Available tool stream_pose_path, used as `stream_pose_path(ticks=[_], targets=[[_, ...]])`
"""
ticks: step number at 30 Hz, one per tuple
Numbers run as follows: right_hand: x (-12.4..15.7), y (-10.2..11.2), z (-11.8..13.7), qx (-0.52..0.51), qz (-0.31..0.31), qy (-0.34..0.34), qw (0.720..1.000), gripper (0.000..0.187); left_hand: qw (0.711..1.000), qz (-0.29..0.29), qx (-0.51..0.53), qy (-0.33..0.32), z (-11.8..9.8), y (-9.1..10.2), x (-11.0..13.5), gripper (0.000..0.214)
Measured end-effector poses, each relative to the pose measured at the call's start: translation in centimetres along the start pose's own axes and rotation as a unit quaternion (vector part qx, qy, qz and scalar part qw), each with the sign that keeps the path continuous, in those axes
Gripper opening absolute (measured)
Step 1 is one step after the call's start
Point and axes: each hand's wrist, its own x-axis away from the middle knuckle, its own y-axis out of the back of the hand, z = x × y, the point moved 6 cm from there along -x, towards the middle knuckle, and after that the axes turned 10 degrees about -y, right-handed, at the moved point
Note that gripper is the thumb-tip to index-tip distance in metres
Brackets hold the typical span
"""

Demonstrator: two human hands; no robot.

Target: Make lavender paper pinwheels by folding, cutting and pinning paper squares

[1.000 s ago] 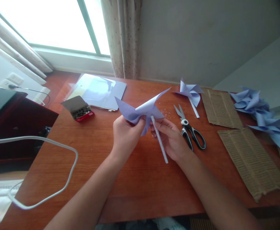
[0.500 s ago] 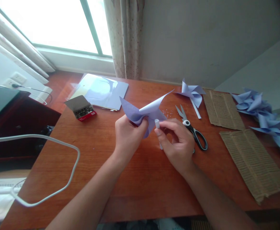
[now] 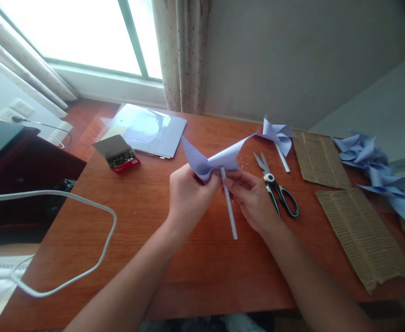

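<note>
While both hands are raised over the desk, they hold one pale purple paper pinwheel near the middle of the view. Its two clearest blades flare up to sharp points, one to the left and one to the right, and the curled paper gathers towards the centre, where the fingers hide part of it. One slim, straight, whitish rolled stick slants down from that centre, its upper end against or just in front of the paper; I cannot tell whether they are joined. The left hand grips the pinwheel from below with its thumb near the centre, and the right hand grasps the upper part of the stick.

Just right of the hands lies one pair of black-and-white-handled scissors, blades apart, with tiny pale specks beside them. Beyond is one purple paper pinwheel on a white stick. Further right are two ribbed brown cardboard pieces and a heap of purple paper pinwheels, too overlapped to count. On the left stand one open red box of small metallic pieces and, behind it, one glossy stack of flat sheets. One white cable loops at the near left.
</note>
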Motion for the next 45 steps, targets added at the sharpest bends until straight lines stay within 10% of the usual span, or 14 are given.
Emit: stream_pose_path(ticks=[32,45], targets=[[0.3,-0.3,0.7,0.067,-0.039,0.062,0.995,0.017,1.0,-0.001,-0.019,-0.008,-0.2,0.1,0.0,0.03],[2.7,-0.8,2.6,0.314,-0.151,0.2,0.916,0.008,0.999,-0.008,-0.025,-0.018,-0.6,0.0,0.4,0.029]])
